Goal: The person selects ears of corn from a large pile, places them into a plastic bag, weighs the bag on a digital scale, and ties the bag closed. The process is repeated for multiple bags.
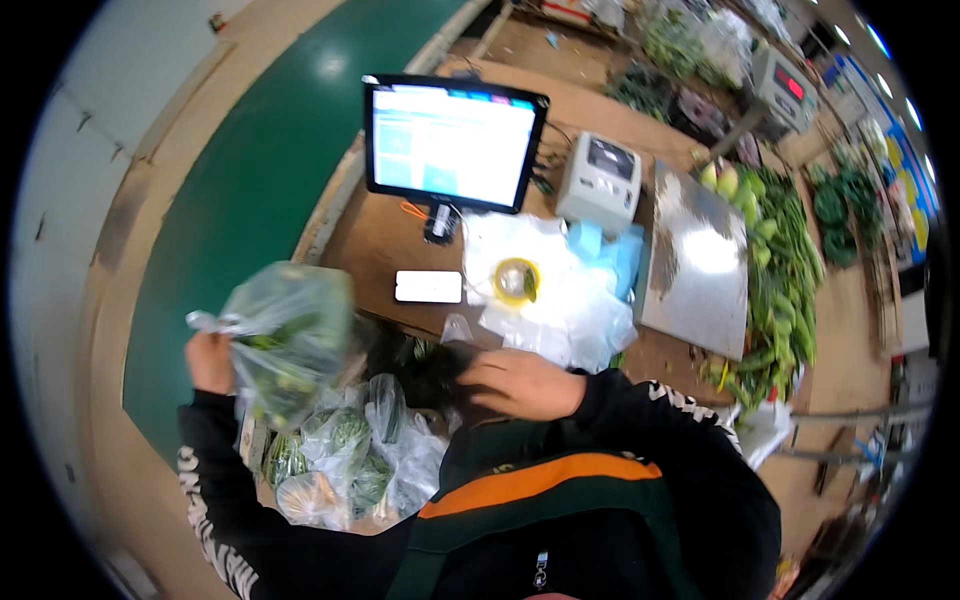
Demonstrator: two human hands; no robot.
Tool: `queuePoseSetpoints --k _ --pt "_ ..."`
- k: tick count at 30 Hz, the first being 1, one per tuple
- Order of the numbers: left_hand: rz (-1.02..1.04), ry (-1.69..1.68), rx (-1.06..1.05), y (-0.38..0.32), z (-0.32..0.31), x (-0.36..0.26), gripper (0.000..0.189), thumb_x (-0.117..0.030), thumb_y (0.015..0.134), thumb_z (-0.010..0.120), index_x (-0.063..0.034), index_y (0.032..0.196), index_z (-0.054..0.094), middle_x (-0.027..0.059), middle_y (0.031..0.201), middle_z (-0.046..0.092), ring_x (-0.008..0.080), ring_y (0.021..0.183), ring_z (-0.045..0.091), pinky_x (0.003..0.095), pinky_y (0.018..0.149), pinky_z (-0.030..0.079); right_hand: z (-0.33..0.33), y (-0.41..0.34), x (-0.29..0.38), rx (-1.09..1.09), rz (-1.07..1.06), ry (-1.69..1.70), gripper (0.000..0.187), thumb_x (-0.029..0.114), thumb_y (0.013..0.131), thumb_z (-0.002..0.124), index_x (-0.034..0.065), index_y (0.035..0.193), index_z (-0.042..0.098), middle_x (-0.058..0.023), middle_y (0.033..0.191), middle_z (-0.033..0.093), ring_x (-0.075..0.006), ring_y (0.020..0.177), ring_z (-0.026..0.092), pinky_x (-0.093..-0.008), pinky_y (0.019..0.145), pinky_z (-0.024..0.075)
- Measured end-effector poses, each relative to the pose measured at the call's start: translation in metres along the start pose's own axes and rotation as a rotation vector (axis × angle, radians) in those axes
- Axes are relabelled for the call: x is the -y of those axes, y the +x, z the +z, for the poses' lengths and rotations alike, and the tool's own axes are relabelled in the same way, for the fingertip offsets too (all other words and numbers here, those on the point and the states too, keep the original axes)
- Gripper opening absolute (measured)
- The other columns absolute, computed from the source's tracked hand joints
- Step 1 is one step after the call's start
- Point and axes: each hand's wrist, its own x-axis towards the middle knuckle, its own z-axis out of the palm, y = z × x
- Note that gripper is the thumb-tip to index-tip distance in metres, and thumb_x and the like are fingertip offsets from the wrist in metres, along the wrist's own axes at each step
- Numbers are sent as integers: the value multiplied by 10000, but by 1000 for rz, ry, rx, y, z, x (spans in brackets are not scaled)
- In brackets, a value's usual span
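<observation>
My left hand (210, 361) grips the gathered neck of a clear plastic bag (289, 337) with leafy green vegetables inside, held up at the left. Below that bag sit several bagged vegetables (349, 442), partly behind my sleeve. My right hand (517, 384) is at the table's near edge, in front of my apron, with its fingers pointing left and blurred; whether they hold anything does not show. Just beyond it lie loose clear plastic bags (577, 330), with a yellow tape roll (516, 282) on top. A white phone-like device (428, 286) lies to their left.
A lit monitor (454, 142) stands at the back of the wooden table (360, 247), beside a label printer (600, 180). Right of them is a metal scale platform (697, 262) with its raised display (786, 90). Green peppers and long beans (787, 300) are heaped along its far side.
</observation>
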Motion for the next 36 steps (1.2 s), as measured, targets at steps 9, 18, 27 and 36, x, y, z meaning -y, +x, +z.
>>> queuePoseSetpoints --k 9,18,27,36 --pt "-408 601 -99 12 67 278 374 -330 1002 519 -60 1229 643 199 1199 674 376 1110 635 455 920 508 114 -388 -155 348 1394 38 446 397 901 693 19 1138 686 -215 1058 719 -372 965 684 -448 845 539" --pt "-15 692 -477 46 122 161 433 -323 852 729 -5 1130 636 201 1092 651 386 1023 606 471 918 480 182 -369 -241 -308 1399 -416 388 253 846 723 7 1138 652 -260 1078 677 -438 1039 640 -515 893 514" --pt "360 -541 802 -209 277 -200 125 -161 933 678 -56 994 706 97 940 679 216 843 658 337 779 526 302 -500 -208 231 1779 25 575 569 959 438 137 1230 704 -200 1242 667 -360 1172 637 -457 967 496" --pt "-165 -727 1790 -433 398 -464 344 -257 963 624 66 1065 678 128 976 716 191 861 672 323 757 525 99 -422 15 -256 1068 -60 205 264 826 658 59 836 663 -188 763 665 -399 749 663 -490 684 536"
